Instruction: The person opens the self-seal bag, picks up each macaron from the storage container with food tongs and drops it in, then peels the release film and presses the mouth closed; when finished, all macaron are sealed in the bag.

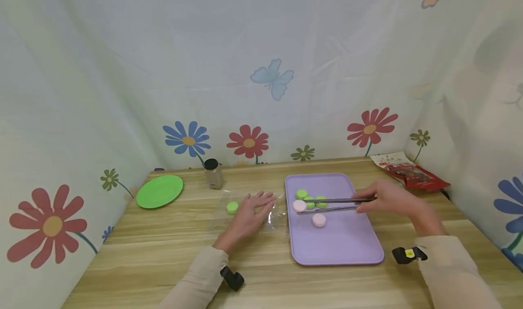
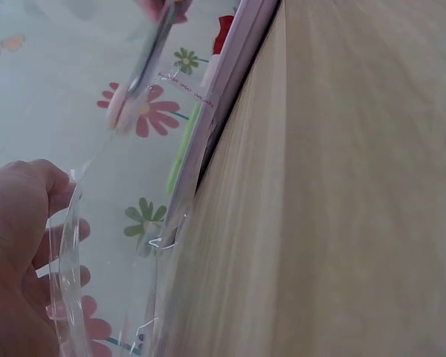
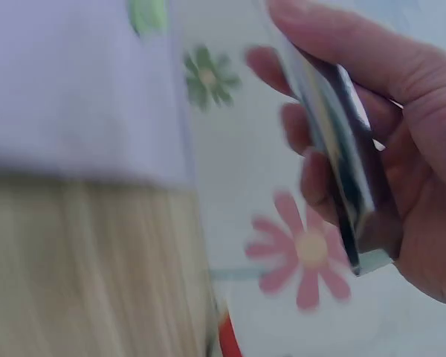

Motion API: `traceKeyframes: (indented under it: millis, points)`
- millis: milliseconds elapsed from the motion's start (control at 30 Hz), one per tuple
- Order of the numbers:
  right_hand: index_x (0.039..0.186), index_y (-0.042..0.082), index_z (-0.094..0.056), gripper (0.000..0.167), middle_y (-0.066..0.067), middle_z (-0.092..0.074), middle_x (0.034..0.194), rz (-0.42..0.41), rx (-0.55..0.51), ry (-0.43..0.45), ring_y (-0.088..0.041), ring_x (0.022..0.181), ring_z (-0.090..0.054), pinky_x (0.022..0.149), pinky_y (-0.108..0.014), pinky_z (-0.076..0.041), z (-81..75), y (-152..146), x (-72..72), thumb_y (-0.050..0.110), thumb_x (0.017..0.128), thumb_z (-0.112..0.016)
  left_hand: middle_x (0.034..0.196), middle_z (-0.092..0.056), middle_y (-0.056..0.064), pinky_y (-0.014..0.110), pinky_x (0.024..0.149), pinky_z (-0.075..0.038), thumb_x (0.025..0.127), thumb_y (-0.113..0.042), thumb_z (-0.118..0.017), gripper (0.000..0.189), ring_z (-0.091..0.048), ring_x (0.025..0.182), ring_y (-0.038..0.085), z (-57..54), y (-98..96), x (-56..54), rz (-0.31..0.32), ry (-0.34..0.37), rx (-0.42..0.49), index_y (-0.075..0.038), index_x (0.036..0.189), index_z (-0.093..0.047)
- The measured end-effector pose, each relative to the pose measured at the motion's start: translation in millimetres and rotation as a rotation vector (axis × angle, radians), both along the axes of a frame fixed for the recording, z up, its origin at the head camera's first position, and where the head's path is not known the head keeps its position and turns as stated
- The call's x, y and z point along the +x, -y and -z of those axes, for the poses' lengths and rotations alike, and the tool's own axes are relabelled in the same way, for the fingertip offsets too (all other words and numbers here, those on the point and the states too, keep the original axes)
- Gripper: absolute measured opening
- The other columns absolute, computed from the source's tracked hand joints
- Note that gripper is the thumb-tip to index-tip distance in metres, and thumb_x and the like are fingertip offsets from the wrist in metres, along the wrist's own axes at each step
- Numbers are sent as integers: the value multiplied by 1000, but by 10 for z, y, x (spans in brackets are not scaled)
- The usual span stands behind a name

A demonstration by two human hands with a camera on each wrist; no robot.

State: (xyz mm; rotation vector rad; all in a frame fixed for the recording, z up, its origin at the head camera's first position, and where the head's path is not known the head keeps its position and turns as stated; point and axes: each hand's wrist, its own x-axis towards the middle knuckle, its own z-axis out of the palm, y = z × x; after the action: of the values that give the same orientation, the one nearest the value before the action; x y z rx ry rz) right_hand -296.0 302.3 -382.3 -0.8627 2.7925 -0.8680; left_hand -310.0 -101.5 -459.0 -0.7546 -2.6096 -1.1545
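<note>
My left hand holds a clear plastic bag by its edge, thumb on one side and fingers behind the film in the left wrist view. A green macaron shows at the bag, left of that hand. In my right hand are metal tongs, gripped near their back end. Their tips hold a pink macaron, which hangs in the air near the left edge of the purple tray. Another pink macaron and three green macarons lie on the tray.
A green plate lies at the far left of the wooden table. Behind the bag stands a small jar with a black lid. At the back right lies a red and white packet. A flowered curtain encloses the table.
</note>
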Motion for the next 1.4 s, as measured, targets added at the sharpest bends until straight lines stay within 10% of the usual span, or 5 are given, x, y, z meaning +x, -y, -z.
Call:
traceKeyframes:
  millis: [633, 1400]
  points:
    - [111, 4, -77, 31, -1, -76, 96, -127, 61, -85, -7, 81, -64, 70, -27, -53, 150, 1184, -85, 22, 86, -80, 142, -57, 4, 57, 119, -17, 103, -30, -57, 36, -41, 141, 33, -11, 13, 8, 22, 31, 0, -9, 131, -67]
    - [116, -1, -74, 36, -11, -75, 100, -221, 25, -74, -5, 72, -56, 60, -22, -49, 246, 1597, -189, 22, 88, -79, 138, -61, 7, 59, 116, -24, 103, -27, -59, 32, -48, 135, 32, -22, -29, 10, 37, -62, -16, -12, 128, -70]
